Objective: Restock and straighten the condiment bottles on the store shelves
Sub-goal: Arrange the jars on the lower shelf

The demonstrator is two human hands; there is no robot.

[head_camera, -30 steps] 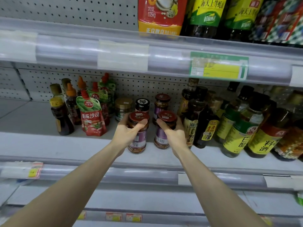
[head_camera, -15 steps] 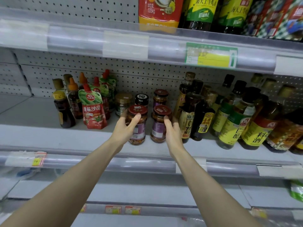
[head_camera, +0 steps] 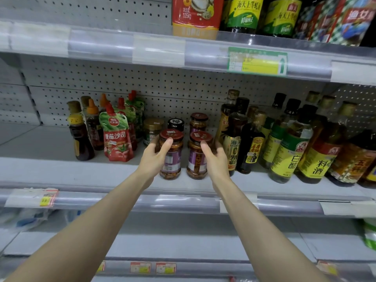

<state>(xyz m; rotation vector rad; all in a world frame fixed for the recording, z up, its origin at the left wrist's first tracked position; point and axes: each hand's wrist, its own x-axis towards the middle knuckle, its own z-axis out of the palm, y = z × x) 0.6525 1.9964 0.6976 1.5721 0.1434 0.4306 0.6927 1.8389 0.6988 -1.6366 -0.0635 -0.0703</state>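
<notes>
Two red-lidded jars of chili sauce with purple labels stand side by side near the front of the middle shelf (head_camera: 61, 169). My left hand (head_camera: 153, 159) grips the left jar (head_camera: 172, 159), thumb across its front and fingers behind it. The right jar (head_camera: 195, 159) is cupped by my right hand (head_camera: 216, 161), with the thumb on its front and the fingers curled loosely at its right side. Both jars are upright on the shelf.
Three more jars (head_camera: 176, 124) stand behind the pair. Left of them are ketchup pouches (head_camera: 117, 139) and small dark bottles (head_camera: 81, 139). Tall sauce, vinegar (head_camera: 289, 153) and cooking wine bottles (head_camera: 319, 159) crowd the right side. The upper shelf rail (head_camera: 122, 45) overhangs.
Both hands stay at the two jars. My right hand's fingers have loosened and curled at the jar's side. The jars stand a little closer together.
</notes>
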